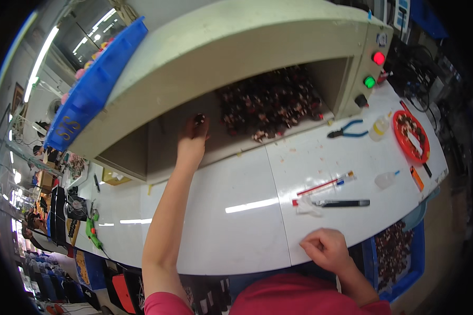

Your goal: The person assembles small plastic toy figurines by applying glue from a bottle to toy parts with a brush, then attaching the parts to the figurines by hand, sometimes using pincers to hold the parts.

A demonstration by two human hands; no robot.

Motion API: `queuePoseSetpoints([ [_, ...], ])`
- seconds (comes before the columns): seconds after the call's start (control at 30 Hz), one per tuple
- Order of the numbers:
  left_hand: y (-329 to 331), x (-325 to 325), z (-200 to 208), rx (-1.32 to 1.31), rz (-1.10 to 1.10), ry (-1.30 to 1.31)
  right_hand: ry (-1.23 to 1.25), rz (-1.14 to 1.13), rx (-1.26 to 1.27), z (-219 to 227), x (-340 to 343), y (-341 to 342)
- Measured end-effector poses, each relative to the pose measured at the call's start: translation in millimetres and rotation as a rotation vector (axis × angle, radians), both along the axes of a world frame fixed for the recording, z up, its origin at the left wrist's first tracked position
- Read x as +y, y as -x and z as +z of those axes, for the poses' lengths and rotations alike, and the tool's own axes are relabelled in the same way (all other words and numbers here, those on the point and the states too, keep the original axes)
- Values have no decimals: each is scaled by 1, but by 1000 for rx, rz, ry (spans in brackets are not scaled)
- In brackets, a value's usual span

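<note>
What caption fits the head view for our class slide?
Left hand holds a dark piece inside a cream box, beside a heap.

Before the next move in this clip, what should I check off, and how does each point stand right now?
1. Left hand has a piece: ok, a small dark piece shows at its fingers, inside the box.
2. Right hand free: cannot tell, its fingers are curled shut by the table's near edge.
3. Pile apart from the left hand: ok, it lies to that hand's right.
4. Pliers apart from both hands: ok, they lie on the table.
5. Table free of crumbs: not ok, pale bits are scattered before the box.
</note>
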State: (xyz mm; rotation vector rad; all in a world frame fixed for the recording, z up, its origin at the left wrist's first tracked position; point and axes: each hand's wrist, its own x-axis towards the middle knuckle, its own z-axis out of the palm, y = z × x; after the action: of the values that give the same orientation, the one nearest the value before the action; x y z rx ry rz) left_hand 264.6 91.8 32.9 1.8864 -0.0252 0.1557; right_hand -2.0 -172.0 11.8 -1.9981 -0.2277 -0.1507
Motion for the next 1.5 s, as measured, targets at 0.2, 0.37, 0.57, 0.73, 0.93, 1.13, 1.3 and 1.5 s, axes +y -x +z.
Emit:
queuePoseSetpoints([
  [0.2,154,-40,43,320,-577,203,-40,32,40,11,2,-8],
  [0.37,210,-61,24,556,-611,396,-174,127,-27,12,0,-11],
  [0.57,233,-68,13,508,-516,449,-100,242,-74,6,5,-1],
  [0.73,249,-69,-4,470,-474,492,-349,88,-10,-9,14,5],
  [0.93,254,-69,-7,359,-511,363,-292,74,-12,-11,10,4],
  [1.13,254,-71,-6,314,-548,269,-245,117,-23,-4,11,0],
  [1.3,253,-71,-8,184,-579,195,-218,113,-49,-5,12,-1],
  [1.5,254,-72,-14,70,-581,135,-192,120,-40,-6,11,0],
])
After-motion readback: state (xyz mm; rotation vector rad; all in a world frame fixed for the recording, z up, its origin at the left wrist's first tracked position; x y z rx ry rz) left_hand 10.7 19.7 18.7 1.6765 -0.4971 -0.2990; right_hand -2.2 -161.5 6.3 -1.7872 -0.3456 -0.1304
